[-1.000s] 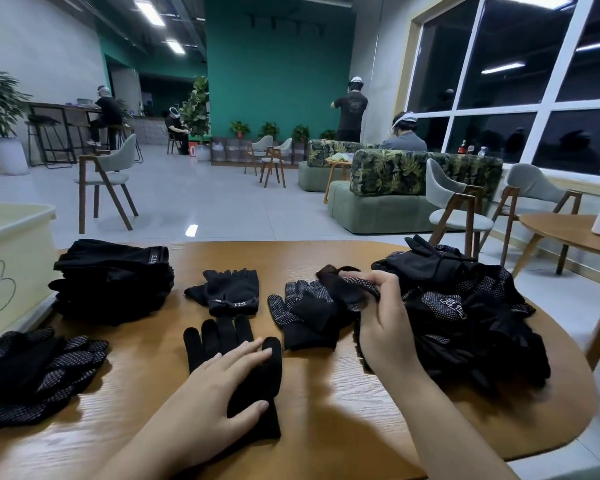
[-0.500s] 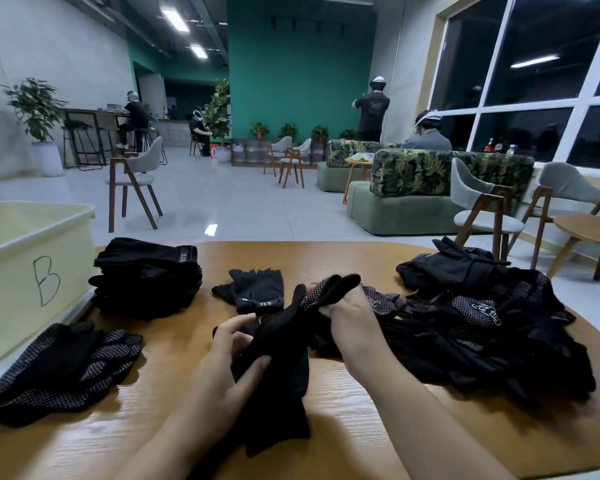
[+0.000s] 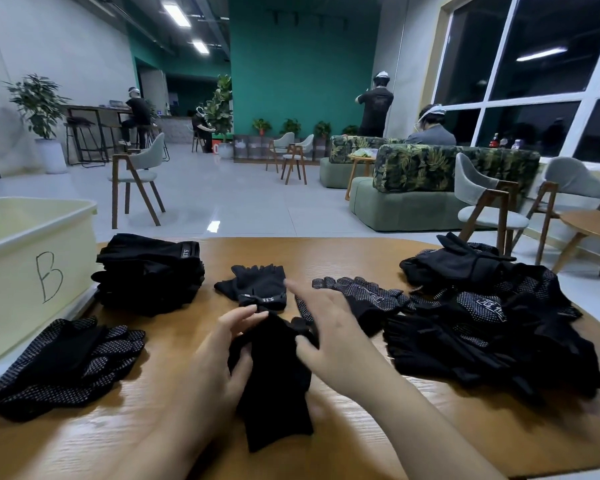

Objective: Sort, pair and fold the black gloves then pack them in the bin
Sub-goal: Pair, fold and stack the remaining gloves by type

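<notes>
Head view, plain black glove (image 3: 274, 375), lying flat

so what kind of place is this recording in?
Looks like an office lounge or café-style common area: leaf-print sofas, wooden-framed chairs, a bar counter with stools, potted plants. The gloves lie on a round wooden table.

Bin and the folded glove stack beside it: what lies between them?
Nothing; bare table shows between bin and stack in the head view.

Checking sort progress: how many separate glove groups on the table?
5: stack by the bin, dotted pile front-left, folded pair centre, gloves in hand, unsorted heap right. Individual gloves overlap, uncountable.
</notes>
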The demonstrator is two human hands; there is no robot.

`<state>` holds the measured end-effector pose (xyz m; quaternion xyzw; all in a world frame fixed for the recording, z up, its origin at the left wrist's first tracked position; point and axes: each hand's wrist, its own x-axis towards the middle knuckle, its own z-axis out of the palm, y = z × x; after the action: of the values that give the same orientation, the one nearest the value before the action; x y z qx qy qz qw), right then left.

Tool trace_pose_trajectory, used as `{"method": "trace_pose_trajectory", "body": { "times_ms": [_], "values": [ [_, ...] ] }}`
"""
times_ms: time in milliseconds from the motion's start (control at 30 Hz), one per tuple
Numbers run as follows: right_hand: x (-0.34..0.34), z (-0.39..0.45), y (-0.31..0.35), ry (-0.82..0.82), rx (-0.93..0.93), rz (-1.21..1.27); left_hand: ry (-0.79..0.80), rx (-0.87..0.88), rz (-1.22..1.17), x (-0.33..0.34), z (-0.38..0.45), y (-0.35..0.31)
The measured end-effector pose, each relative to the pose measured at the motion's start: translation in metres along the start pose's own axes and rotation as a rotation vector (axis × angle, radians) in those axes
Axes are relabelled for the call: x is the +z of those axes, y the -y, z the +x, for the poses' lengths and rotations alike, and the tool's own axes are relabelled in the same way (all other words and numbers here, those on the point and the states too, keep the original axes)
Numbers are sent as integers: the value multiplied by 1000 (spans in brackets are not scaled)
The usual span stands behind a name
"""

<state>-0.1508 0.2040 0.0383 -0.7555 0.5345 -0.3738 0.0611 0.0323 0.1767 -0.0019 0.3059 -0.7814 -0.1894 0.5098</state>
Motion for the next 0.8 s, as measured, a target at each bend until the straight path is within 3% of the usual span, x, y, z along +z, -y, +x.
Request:
{"method": "trace_pose_trajectory", "body": {
  "times_ms": [67, 133, 233, 367, 633, 800],
  "values": [
    [3, 4, 4, 90, -106, -138, 50, 64, 14, 2, -1, -3],
    [9, 7, 2, 61, -162, -204, 74, 114, 50, 4, -2, -6],
    [7, 5, -4, -99, -3, -9, 65, 108, 104, 6, -3, -6],
    [0, -6, -11, -293, -58, 256, 56, 90, 152, 0, -1, 9],
    [11, -17, -25, -276, -99, 427, 48, 230, 161, 1, -1, -4],
    [18, -12, -27, -223, 10, 226, 77, 195, 142, -1, 0, -3]
  ]
}}
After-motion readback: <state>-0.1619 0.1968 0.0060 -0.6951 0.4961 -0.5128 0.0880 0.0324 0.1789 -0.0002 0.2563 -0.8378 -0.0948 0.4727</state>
